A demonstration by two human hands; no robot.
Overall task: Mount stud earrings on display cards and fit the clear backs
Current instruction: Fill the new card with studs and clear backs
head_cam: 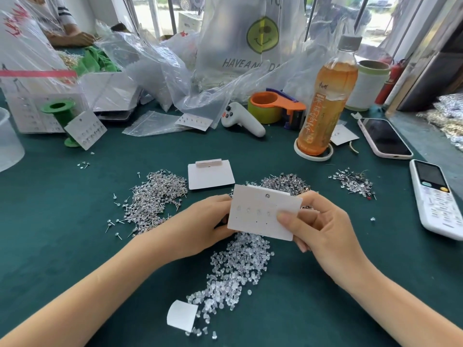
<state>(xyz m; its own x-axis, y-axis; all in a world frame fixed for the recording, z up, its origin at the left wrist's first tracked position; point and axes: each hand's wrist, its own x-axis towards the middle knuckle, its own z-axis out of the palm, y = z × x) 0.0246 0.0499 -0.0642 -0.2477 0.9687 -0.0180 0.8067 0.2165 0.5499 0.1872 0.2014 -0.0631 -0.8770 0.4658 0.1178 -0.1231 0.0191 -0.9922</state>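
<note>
- two hands hold one display card (pixel 263 214) above the table (pixel 75 246): left hand (pixel 200 226) grips its left edge, right hand (pixel 323 229) pinches its right side, thumb on the face.
- clear backs (pixel 235 271) lie heaped just below the card; stud earrings (pixel 155 196) piled to its left.
- four studs look seated in the card's top row (lower holes bare), so mounting is midway; next calls for picking one stud.

Bare bench (pixel 62 221) is left at the near left. The centre is blocked by stud piles (pixel 155 196) and clear backs (pixel 233 271); a bottle (pixel 325 96) and two phones (pixel 384 137) crowd the right.
</note>
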